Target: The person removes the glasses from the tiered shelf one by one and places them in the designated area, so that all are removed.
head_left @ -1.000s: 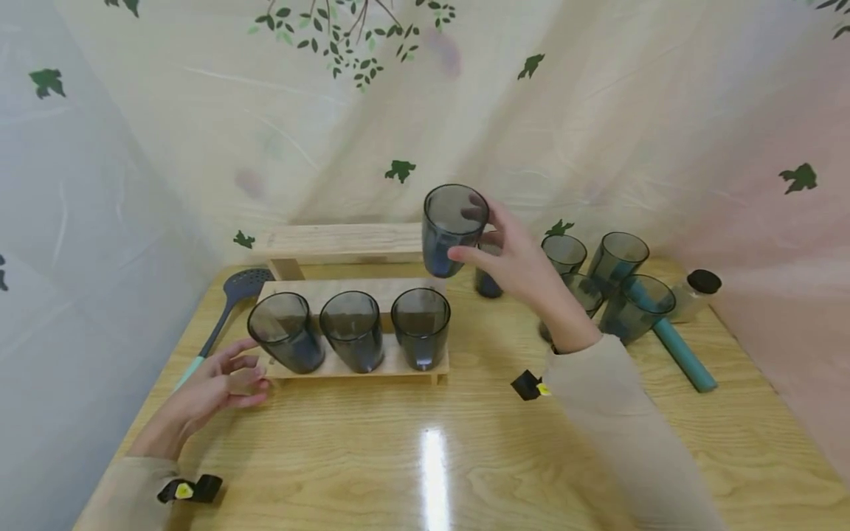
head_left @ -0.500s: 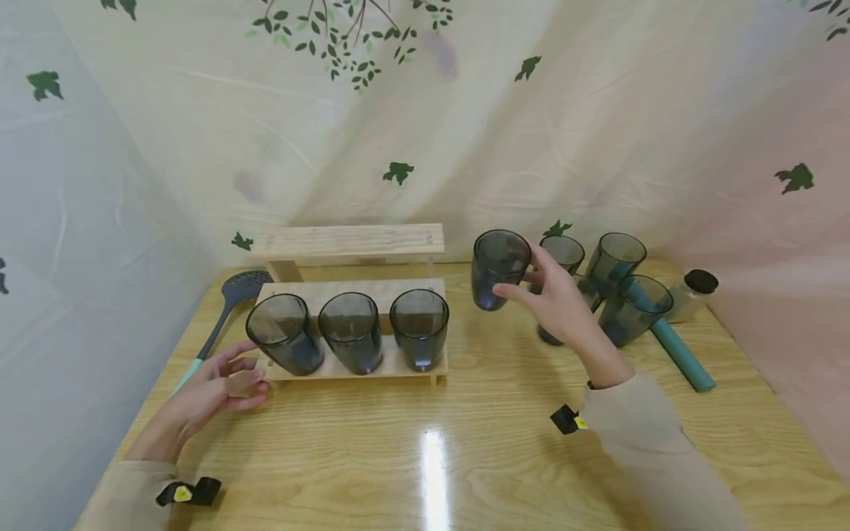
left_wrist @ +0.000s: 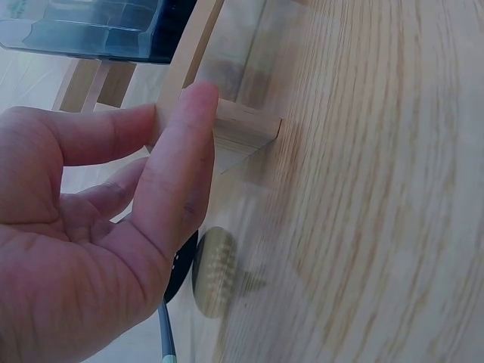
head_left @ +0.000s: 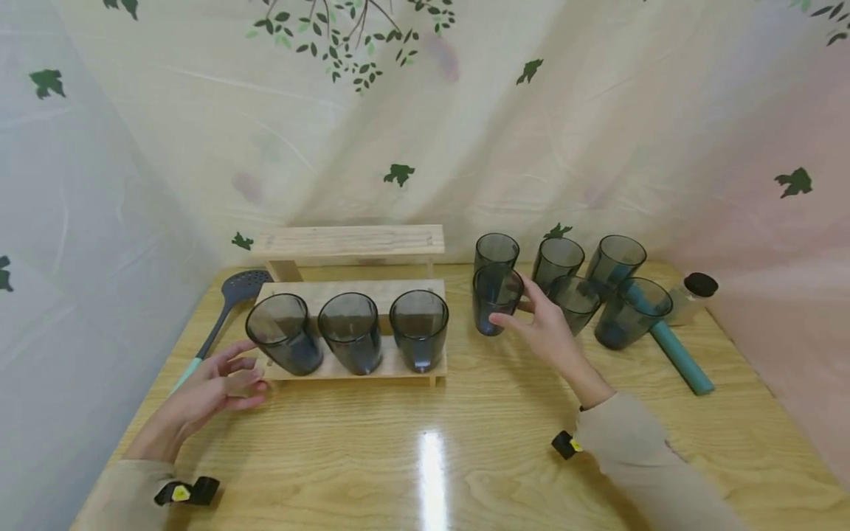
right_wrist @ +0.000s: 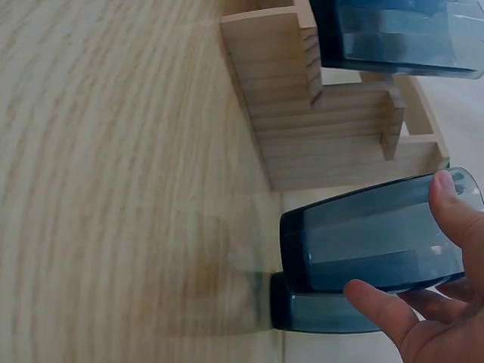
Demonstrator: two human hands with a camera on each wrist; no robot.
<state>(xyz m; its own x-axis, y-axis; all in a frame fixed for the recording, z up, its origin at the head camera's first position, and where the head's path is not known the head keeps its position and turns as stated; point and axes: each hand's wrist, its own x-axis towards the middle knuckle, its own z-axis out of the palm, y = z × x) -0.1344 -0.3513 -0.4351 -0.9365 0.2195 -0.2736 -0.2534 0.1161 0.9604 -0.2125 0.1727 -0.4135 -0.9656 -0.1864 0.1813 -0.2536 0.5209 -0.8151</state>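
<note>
In the head view my right hand (head_left: 547, 332) grips a smoky blue-grey drinking glass (head_left: 498, 299), its thumb and fingers around the sides. Directly behind that one stands another glass (head_left: 496, 249). The right wrist view shows the held glass (right_wrist: 370, 234) with its base close to the tabletop; whether it touches is unclear. At the left, my left hand (head_left: 206, 391) pinches the end of a stepped wooden rack (head_left: 352, 240), as the left wrist view shows, with the rack's board (left_wrist: 198, 38) reaching between the digits. On the rack's lowest step stand a left glass (head_left: 285, 335), a middle glass (head_left: 352, 335) and a right glass (head_left: 420, 332).
Several more glasses (head_left: 614, 262) stand at the back right. Beside them are a teal rod (head_left: 684, 358) and a clear jar with a black lid (head_left: 700, 284). A slotted turner (head_left: 242, 286) lies left of the rack. A patterned curtain (head_left: 319, 147) hangs behind the table.
My right hand has carried its glass rightward and down, away from above the rack to the front of the back glass. The left hand has stayed at the rack's end.
</note>
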